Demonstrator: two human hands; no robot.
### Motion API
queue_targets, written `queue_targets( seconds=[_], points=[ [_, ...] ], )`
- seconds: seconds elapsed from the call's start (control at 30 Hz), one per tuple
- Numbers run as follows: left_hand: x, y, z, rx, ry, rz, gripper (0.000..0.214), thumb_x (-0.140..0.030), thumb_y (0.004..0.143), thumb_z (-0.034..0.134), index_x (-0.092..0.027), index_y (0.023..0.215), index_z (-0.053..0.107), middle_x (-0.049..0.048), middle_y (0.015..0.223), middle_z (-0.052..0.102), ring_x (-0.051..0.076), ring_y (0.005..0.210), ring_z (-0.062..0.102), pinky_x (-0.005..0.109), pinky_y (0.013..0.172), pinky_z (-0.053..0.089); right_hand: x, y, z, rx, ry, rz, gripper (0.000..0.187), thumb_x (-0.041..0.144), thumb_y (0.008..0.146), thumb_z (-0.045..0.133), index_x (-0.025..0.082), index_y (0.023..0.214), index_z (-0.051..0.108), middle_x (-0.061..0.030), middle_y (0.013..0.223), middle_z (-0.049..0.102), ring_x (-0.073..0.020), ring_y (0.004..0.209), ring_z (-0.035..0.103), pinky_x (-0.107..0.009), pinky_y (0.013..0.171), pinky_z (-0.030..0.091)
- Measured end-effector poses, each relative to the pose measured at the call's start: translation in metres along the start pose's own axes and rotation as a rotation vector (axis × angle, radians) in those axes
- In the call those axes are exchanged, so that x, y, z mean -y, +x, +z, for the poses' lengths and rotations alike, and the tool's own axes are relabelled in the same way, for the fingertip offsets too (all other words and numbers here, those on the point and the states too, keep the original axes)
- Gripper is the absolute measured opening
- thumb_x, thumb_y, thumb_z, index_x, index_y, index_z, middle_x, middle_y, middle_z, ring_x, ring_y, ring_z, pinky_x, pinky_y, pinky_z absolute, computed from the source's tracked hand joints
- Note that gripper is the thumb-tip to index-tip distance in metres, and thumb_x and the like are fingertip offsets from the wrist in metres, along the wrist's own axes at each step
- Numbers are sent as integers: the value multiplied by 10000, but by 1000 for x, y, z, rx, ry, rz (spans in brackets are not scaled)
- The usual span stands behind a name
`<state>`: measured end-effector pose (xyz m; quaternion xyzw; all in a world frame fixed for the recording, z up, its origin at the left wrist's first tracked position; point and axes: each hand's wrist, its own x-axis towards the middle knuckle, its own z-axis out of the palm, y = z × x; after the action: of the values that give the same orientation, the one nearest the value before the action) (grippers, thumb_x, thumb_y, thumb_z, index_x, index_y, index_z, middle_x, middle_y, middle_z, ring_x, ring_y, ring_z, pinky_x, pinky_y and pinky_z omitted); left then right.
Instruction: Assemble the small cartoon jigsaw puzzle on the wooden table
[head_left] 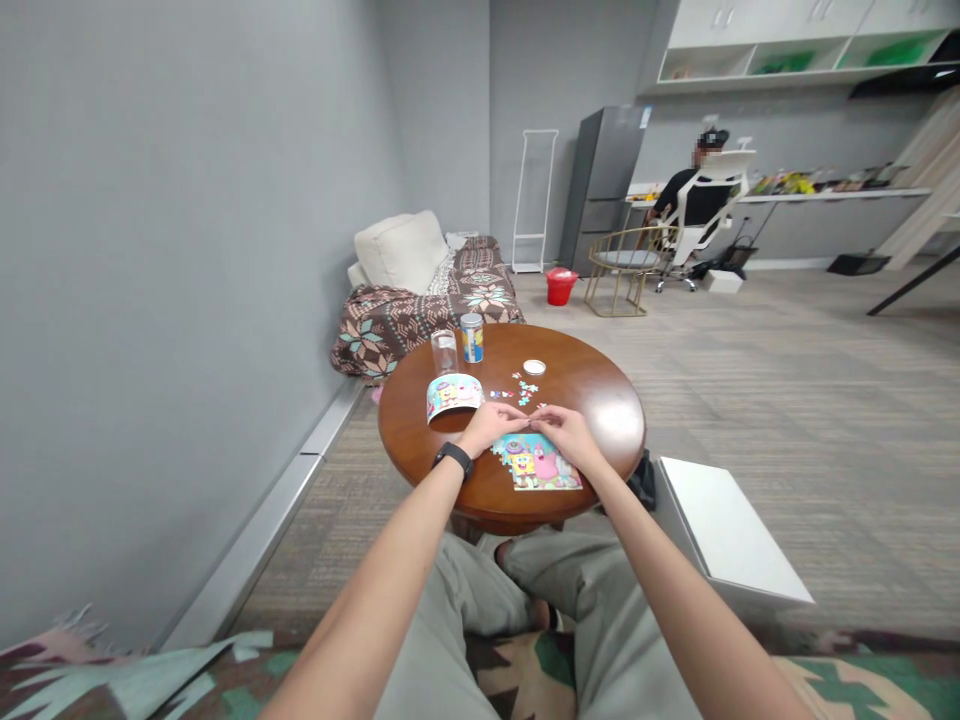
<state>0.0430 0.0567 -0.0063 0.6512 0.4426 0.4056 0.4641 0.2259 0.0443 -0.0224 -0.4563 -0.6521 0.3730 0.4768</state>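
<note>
A partly assembled jigsaw puzzle with yellow and pink cartoon figures lies at the near side of the round table. Over its far edge, my left hand and my right hand meet, fingertips pinched close together. Whatever is between them is too small to make out. Loose puzzle pieces are scattered just beyond my hands. To the left stands a curved picture card printed with similar figures. Behind it are a clear cylinder and a blue and yellow tin. A round white lid lies farther back.
The round brown table is before my knees. A white box stands on the floor to its right. Beyond are a patterned couch, a red bucket, a gold-framed chair and a seated person.
</note>
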Motion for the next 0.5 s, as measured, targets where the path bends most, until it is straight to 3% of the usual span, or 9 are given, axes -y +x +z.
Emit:
queue_targets(
  seconds=[0.23, 0.4, 0.5],
  points=[
    [-2, -1, 2, -74, -74, -2, 161, -292, 688, 722, -132, 681, 727, 6, 588, 591, 97, 544, 447, 227, 525, 302, -8, 3, 0, -58, 42, 43, 188, 357, 713, 685, 208, 823, 710, -40, 784, 735, -191, 713, 686, -323, 704, 543],
    [-5, -5, -3, -130, -418, -142, 132, -261, 712, 599, -152, 638, 610, -99, 419, 277, 48, 370, 201, 217, 425, 121, -10, 4, -1, -157, 183, 117, 296, 471, 709, 709, 200, 797, 631, -50, 779, 723, -197, 727, 706, -287, 627, 516],
    [-7, -7, -5, -152, -557, -151, 141, -254, 682, 596, -159, 597, 535, -119, 435, 200, 29, 366, 133, 203, 417, 80, -8, 4, -4, -220, 226, 138, 327, 492, 699, 712, 196, 803, 621, -54, 780, 718, -185, 707, 684, -277, 598, 487]
  ],
)
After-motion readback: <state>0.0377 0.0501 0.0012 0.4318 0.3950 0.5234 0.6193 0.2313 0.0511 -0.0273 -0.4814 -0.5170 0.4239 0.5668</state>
